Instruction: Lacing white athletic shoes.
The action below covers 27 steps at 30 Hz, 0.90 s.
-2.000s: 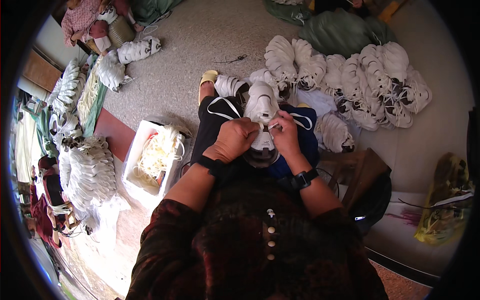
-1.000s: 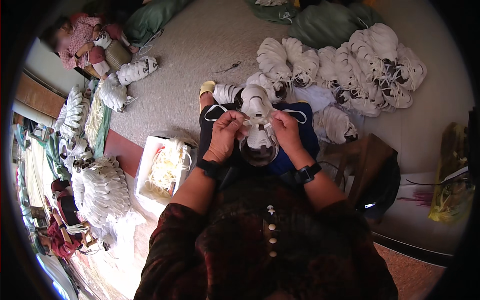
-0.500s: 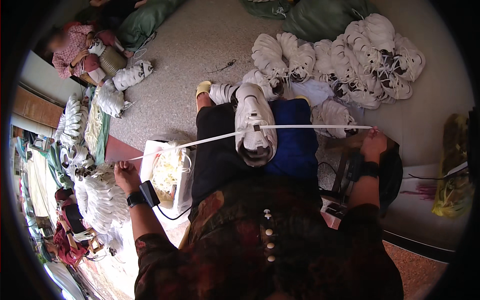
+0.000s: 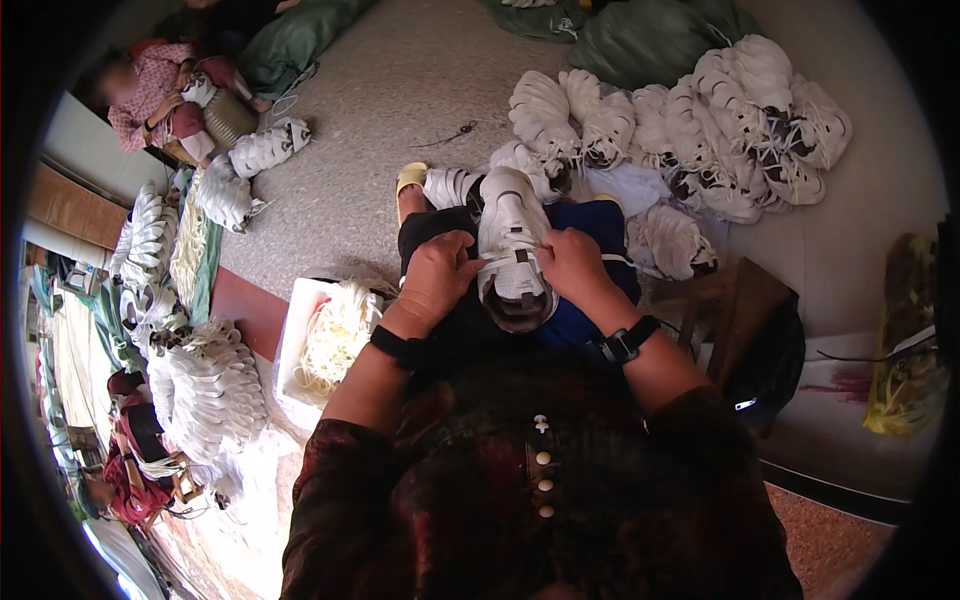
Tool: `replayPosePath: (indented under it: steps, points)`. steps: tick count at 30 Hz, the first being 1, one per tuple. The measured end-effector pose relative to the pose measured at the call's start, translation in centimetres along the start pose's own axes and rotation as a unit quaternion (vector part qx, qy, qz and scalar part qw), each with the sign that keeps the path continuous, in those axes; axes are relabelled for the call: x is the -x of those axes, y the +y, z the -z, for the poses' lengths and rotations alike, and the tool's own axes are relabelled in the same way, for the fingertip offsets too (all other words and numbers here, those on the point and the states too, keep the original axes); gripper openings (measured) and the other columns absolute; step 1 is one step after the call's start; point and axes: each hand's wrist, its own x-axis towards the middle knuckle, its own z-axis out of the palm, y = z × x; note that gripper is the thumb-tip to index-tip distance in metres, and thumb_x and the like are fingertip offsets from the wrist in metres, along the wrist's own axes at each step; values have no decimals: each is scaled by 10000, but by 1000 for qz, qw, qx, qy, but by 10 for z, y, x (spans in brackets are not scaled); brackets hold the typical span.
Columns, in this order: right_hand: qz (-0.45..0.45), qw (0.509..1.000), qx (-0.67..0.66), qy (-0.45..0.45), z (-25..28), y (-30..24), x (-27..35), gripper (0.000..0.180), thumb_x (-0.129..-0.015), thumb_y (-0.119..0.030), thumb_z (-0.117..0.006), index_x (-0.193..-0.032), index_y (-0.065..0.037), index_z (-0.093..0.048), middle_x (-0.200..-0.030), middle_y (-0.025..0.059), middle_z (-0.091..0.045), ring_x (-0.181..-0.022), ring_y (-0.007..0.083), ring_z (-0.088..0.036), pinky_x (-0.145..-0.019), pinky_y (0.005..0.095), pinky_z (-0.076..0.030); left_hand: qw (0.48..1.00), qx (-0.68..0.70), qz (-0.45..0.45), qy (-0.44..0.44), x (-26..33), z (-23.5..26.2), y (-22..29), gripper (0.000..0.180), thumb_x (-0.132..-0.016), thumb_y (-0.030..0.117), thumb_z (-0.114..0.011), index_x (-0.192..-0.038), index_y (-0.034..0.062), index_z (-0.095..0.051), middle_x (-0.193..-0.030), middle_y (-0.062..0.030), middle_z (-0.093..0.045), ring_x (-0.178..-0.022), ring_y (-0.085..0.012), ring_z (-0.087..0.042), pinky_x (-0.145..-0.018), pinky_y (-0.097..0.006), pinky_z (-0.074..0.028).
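Both forearms come up from the lower edge and bend inward over the lap. Left hand [image 4: 437, 277] curls closed, its fingers pinching the white lace [image 4: 487, 259] at the side of the white sneaker [image 4: 513, 252]. Right hand [image 4: 572, 265] presses against the shoe's other side, fingers folded shut on the lace there. That sneaker lies on the lap between the hands, toe pointing away. Left of the left hand sits a white tray of laces [image 4: 330, 338]. Beyond the right hand, a heap of white sneakers [image 4: 700, 130] covers the floor.

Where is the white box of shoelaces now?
In the head view, the white box of pale shoelaces sits on the floor, left of the left hand.
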Motion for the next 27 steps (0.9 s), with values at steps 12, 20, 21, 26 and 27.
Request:
replayPosePath:
  steps: [12,20,21,26,27]
  points:
    - [-177,896,-404,-58,-10,-3,-34,64,-754,-3,-533,-699,1,-566,-597,55,-536,-544,156,-515,-506,299,-400,994,91,31,49,-16,-31,-14,123,-734,21,-596,-845,-14,-636,-764,-157,-642,-698,-228,-636,-637,-295,-493]
    - [-53,954,-290,-51,-8,18,-35,73,-798,-24,-530,-742,-6,-572,-645,-2,-533,-596,80,-487,-528,242,-392,910,368,175,-80,-19,-28,-13,129,-825,82,-589,-733,9,-642,-670,9,-597,-616,-26,-486,-572,-196,-406]
    - [-134,907,-395,-48,-6,18,-32,60,-805,-37,-537,-764,-9,-570,-667,-1,-537,-609,80,-491,-542,237,-397,909,353,187,-116,-21,-26,-11,123,-819,82,-596,-711,29,-620,-648,39,-559,-606,-22,-465,-579,-191,-392]
    - [-166,877,-450,-13,-2,27,-14,57,-821,-72,-562,-819,-16,-559,-720,-4,-541,-625,74,-484,-565,228,-403,945,261,164,-104,-19,-35,-23,196,-815,129,-604,-647,37,-559,-608,64,-491,-587,-27,-430,-568,-213,-376]
    - [-141,902,-407,-25,-2,30,-10,59,-825,-78,-563,-817,-20,-557,-716,-5,-538,-620,70,-474,-558,227,-400,965,214,138,-57,-17,-38,-26,195,-799,161,-621,-682,14,-566,-610,-5,-532,-582,-89,-483,-575,-251,-403]
